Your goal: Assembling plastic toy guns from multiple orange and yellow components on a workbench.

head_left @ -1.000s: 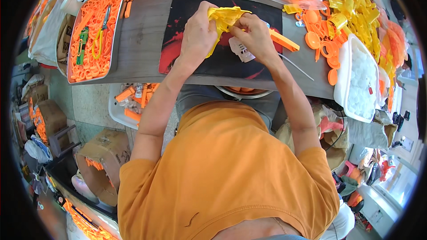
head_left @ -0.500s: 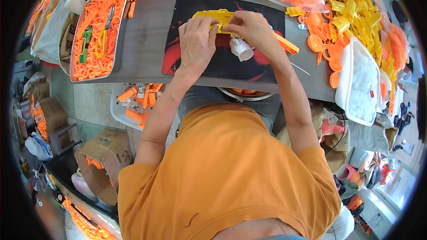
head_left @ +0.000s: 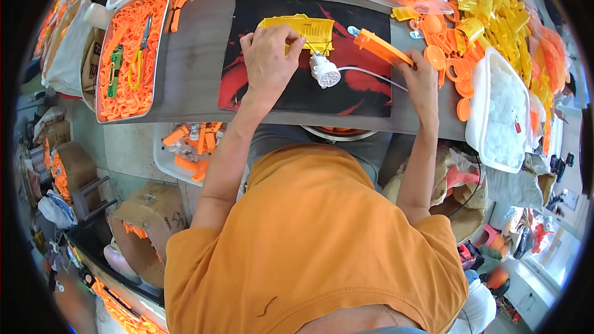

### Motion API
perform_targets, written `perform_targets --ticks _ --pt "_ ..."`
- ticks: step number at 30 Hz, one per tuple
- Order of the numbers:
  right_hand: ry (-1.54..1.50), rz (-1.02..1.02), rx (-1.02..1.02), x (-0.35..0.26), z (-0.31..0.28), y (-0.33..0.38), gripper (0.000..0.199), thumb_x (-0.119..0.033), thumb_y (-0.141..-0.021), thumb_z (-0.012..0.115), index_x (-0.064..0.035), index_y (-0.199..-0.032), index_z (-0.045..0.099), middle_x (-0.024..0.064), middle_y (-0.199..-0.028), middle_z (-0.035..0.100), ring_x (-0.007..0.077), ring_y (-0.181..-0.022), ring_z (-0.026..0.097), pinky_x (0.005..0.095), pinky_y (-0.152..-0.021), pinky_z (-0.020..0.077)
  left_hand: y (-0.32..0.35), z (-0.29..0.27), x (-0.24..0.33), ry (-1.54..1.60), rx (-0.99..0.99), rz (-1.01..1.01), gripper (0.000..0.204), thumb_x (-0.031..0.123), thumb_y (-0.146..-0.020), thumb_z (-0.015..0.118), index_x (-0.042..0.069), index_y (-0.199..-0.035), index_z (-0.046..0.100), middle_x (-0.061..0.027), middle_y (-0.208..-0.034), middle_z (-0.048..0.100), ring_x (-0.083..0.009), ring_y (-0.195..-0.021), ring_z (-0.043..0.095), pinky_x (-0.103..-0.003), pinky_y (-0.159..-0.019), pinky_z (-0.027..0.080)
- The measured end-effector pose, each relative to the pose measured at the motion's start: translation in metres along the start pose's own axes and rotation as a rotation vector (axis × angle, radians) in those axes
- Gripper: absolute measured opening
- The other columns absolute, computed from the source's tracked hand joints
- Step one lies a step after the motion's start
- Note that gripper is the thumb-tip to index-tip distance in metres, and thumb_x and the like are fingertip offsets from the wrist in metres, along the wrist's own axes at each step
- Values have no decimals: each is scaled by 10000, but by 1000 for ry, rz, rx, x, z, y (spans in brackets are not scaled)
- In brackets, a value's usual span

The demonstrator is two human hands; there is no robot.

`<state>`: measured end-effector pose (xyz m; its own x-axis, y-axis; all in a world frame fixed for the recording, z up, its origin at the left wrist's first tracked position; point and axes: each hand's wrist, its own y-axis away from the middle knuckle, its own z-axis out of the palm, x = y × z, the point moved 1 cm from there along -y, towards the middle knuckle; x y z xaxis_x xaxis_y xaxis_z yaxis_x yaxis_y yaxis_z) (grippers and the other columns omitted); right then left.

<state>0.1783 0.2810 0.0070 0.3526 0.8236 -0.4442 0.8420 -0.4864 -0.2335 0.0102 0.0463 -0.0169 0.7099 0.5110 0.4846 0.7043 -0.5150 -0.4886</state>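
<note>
A flat yellow plastic part lies at the far edge of the black and red mat. My left hand lies over its near edge, fingers curled onto it. A white round wheel-like piece with a thin white wire sits just right of that hand. My right hand is at the mat's right edge, gripping the end of a long orange plastic piece that points up and left.
A tray of orange parts with green and yellow tools sits at the left. Heaps of yellow and orange parts fill the right. A white bin of white pieces stands by my right hand. Boxes and a bin sit below the table.
Both hands held the yellow part together above the mat; now it lies on the mat under my left hand, and my right hand has moved right to the orange piece.
</note>
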Motion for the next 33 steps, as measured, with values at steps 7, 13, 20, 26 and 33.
perform_targets --ticks 7,13,20,26,33 --pt "-233 -200 280 -63 -8 -61 167 -114 -831 667 -35 -978 664 81 -717 639 126 -634 614 282 -589 456 -2 4 3 -20 14 -30 131 176 -757 735 113 -766 621 -7 -749 640 -201 -798 583 -389 -784 327" --pt "-242 -232 254 -61 32 -103 195 -74 -787 683 -51 -980 663 85 -724 640 192 -678 635 292 -641 486 -7 0 7 -36 -42 -62 141 176 -749 732 102 -800 624 -30 -772 635 -233 -810 579 -390 -796 334" --pt "-188 -786 313 -113 19 -78 306 -26 -790 658 -112 -1083 667 92 -1130 629 258 -931 631 334 -796 519 8 -47 -2 835 11 -533 483 405 -951 572 11 -1232 553 -105 -969 624 -150 -756 603 -312 -681 505" --pt "-184 -1253 25 -157 43 -10 511 -43 -723 659 -112 -1227 602 99 -1183 580 286 -1039 585 411 -865 477 12 -46 -12 1163 -99 -780 515 372 -1001 497 -38 -1305 431 -147 -1024 645 -110 -801 617 -258 -657 521" --pt "-145 -549 186 -117 62 -44 276 -87 -825 666 -103 -1100 671 47 -1077 629 252 -1058 535 399 -942 367 10 -46 -18 722 -265 -622 355 145 -934 606 18 -1252 514 -108 -860 679 -185 -673 653 -310 -611 534"
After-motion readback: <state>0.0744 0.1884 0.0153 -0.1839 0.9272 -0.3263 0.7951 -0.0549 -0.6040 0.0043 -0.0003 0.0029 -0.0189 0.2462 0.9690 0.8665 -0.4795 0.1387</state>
